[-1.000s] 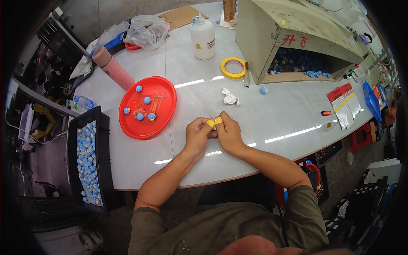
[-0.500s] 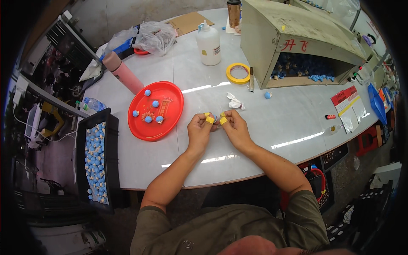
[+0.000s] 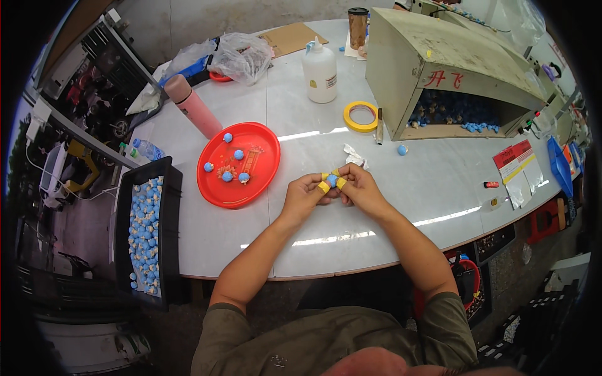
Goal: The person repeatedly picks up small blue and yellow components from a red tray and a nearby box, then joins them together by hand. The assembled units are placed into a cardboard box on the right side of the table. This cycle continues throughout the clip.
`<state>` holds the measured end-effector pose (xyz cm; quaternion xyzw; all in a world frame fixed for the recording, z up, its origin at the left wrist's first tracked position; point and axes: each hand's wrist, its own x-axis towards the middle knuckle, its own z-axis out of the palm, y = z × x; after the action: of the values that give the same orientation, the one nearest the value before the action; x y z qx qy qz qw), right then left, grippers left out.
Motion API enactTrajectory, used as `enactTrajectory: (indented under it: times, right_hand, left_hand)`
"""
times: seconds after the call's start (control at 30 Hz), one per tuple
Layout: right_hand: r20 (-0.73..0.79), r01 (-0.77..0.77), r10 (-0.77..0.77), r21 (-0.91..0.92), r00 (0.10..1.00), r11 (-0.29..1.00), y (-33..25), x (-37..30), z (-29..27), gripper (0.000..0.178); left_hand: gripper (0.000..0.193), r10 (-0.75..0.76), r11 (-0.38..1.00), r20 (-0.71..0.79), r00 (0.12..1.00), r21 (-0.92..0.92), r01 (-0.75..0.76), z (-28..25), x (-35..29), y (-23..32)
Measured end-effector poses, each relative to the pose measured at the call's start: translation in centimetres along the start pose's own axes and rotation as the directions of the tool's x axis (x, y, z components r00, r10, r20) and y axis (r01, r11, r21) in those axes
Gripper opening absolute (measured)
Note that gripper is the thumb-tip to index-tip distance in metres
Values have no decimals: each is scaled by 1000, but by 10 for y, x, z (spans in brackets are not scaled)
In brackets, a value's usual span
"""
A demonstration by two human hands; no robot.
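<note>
Between the fingertips of both hands is a small blue ball, pinched over the table. My left hand closes on its left side with thumb and forefinger. My right hand grips it from the right in the same way. Yellow tape wraps the thumbs and forefingers. Just beyond the hands lies a crumpled white wad. To the left, a red round tray carries several similar blue balls, some showing cream-coloured bits. Another blue ball rests alone on the right, near the box.
A black bin of blue balls stands at the table's left edge. Beyond the tray are a pink bottle, a white squeeze bottle and yellow tape. An open-fronted box holds more blue pieces; a red-and-white packet lies right.
My fingertips have drawn closer together around the blue ball, which now shows plainly between them. The whole view has shifted slightly; the balls on the tray stay as they were.
</note>
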<state>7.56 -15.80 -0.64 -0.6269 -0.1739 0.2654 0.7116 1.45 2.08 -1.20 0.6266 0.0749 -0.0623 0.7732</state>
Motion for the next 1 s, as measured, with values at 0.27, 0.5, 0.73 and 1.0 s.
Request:
enactTrajectory:
  times: [0.27, 0.5, 0.73, 1.0]
  right_hand:
    - [89, 36, -22, -152, 996, 988, 0, -3, -6, 19]
    - [70, 45, -31, -200, 997, 979, -1, -6, -1, 17]
    - [57, -55, 62, -118, 996, 992, -5, -4, 0, 19]
    - [52, -136, 144, -128, 988, 982, -1, 0, -6, 21]
  left_hand:
    - [19, 70, 998, 59, 996, 1, -70, -10, 6, -12]
    - [18, 90, 995, 51, 995, -47, -88, -10, 6, -18]
    - [22, -88, 996, 4, 996, -32, 88, -6, 3, 0]
    - [25, -125, 991, 22, 992, -46, 126, -6, 2, 4]
